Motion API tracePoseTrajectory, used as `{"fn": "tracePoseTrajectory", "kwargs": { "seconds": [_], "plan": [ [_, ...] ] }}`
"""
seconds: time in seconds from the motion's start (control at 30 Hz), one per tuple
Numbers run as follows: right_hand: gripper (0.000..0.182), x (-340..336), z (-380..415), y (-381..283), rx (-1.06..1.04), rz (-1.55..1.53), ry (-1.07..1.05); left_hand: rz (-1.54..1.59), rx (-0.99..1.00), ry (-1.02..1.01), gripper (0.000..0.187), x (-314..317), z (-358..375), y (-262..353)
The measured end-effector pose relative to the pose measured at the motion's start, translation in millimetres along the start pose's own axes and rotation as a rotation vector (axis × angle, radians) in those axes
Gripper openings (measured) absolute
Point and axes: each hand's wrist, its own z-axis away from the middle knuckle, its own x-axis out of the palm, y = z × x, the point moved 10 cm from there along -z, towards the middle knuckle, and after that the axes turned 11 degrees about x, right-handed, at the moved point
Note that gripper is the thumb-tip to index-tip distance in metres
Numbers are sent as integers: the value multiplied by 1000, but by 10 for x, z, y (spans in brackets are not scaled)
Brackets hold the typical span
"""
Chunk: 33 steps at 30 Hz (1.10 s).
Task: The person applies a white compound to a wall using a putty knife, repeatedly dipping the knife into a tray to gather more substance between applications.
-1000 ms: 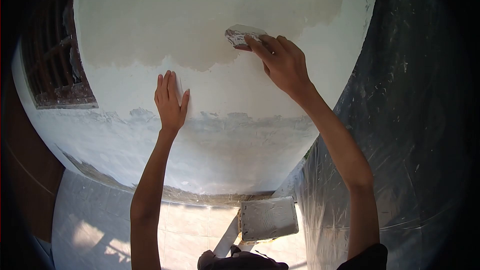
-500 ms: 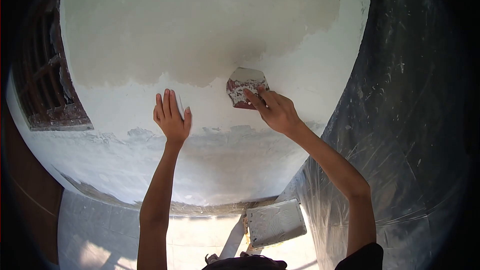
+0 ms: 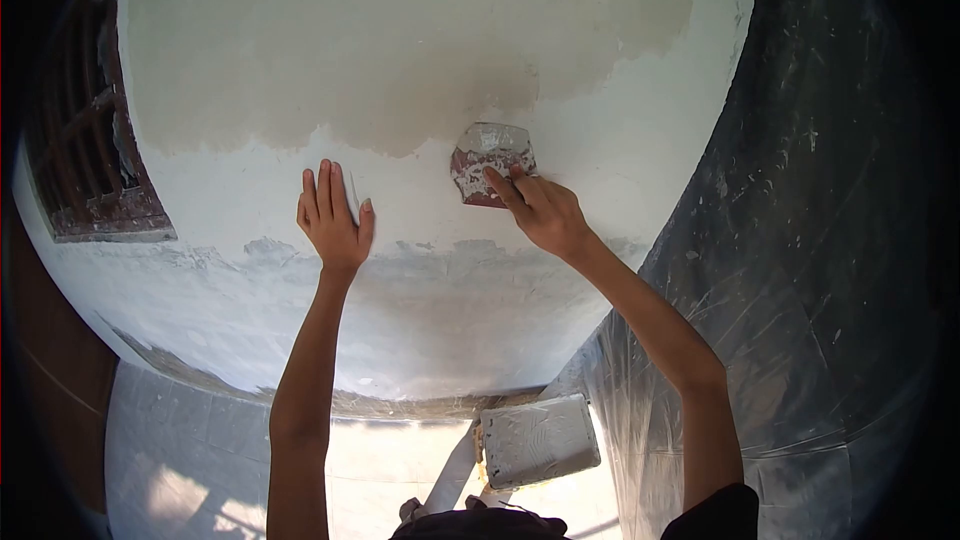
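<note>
My right hand (image 3: 548, 212) grips a dark red scraper (image 3: 490, 168) smeared with white paste, its blade against the wall (image 3: 430, 90). My left hand (image 3: 335, 220) lies against the wall to the left of the scraper, fingers stretched upward and thumb apart. A thin pale edge shows between its index finger and thumb; what it belongs to is hidden. Above both hands the wall has a large beige-grey damp-looking patch, with whiter coating around and below it.
A tray (image 3: 540, 442) of white paste stands on the floor (image 3: 390, 460) below the wall. A barred brown window (image 3: 95, 150) is at the left. Plastic sheeting (image 3: 760, 360) hangs at the right. Brown panelling (image 3: 50, 360) shows at lower left.
The view has shifted slightly. The scraper in my right hand sits a little higher in view, and fresh marks show on the wall just above it. My left hand stays flat on the wall.
</note>
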Motion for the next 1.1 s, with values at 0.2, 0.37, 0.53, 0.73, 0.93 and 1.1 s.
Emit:
{"fn": "tracePoseTrajectory", "kwargs": {
  "seconds": [0.2,0.37,0.53,0.73,0.93,1.1],
  "plan": [
    [49,-449,-554,151,52,-36,73,-16,0,0,60,7,3,3],
    [48,-101,-506,376,50,23,110,-2,0,3,61,3,7,-4],
    [43,-130,-12,-11,67,-139,9,5,3,11,61,-9,30,0],
    [40,-416,-650,329,66,-23,177,0,-6,-5,62,15,44,-12],
    [39,-62,-285,207,15,30,58,4,-11,9,62,15,26,-24],
    [46,-222,-119,21,60,-157,9,11,-5,7,61,10,21,-17]
  ]
}}
